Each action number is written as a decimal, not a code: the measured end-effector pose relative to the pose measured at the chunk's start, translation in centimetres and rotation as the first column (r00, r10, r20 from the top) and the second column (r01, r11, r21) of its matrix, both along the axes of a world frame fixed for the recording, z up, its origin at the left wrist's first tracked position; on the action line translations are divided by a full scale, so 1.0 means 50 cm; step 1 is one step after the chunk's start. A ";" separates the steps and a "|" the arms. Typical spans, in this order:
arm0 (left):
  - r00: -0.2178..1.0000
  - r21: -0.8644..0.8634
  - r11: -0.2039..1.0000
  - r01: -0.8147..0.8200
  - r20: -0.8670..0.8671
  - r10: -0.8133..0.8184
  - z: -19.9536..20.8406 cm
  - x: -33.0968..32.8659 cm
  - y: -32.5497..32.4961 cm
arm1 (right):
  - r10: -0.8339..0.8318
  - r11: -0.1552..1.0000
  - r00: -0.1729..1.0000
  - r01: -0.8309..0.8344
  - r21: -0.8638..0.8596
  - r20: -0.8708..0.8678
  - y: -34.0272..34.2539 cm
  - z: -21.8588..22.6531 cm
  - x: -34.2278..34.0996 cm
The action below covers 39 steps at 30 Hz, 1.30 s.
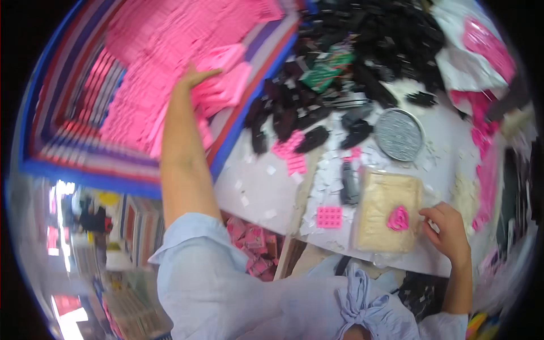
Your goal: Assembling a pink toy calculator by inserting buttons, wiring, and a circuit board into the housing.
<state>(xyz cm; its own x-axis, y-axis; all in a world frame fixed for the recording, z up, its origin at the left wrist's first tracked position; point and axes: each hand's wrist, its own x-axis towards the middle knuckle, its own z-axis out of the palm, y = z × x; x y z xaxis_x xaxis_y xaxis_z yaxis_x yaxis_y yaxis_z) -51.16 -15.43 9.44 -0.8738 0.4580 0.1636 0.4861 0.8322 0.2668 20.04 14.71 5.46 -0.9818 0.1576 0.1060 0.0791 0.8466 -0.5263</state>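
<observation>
My left hand [198, 76] reaches into a large striped box [76, 161] full of pink plastic pieces [144, 73]. Its thumb stands apart, pointing right, over the pieces; some fingertips are hard to make out. Beside it, a few pink slabs [232, 85] lie loose on top. My right hand [447, 229] hovers at the right edge of a beige, plastic-wrapped block [391, 187], fingers loosely bent, thumb apart and nothing visible between them. On that block lies a small looped pink item [398, 219]. A pink square with rows of holes [329, 217] rests left of the block.
Black bundles [385, 34] are heaped across the back of the white table [255, 187]. A round grey-topped tin [399, 135] stands behind the block, and a dark cylindrical object [349, 184] beside it. White bags with pink contents [473, 51] sit far right. Below the table are pink packets [255, 246].
</observation>
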 end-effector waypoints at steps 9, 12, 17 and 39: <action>0.811 0.743 0.623 -0.246 0.510 -0.288 0.052 -0.107 -0.213 | -0.252 0.967 0.968 0.251 0.035 0.007 0.114 -0.020 0.157; 0.430 0.960 0.137 -0.244 0.234 -0.872 0.098 0.180 -0.128 | -0.436 0.891 0.899 0.436 0.124 -0.027 0.196 -0.018 0.224; 0.139 0.932 0.237 -0.275 0.282 -0.949 0.061 0.516 -0.067 | -0.866 0.476 0.485 0.720 0.505 0.125 0.413 -0.011 0.368; 0.362 0.784 0.518 -0.341 0.618 -0.697 -0.160 1.085 0.139 | -0.910 0.350 0.328 0.280 -0.894 -0.253 0.325 0.051 0.357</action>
<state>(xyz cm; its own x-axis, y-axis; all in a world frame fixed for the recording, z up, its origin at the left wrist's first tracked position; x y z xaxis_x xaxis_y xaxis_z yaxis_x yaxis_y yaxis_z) 3.10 -8.48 1.45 -0.6148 0.7656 -0.1893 -0.3393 -0.0401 0.9398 37.89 30.96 7.99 -0.1823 0.9722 0.1466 -0.2116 0.1068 -0.9715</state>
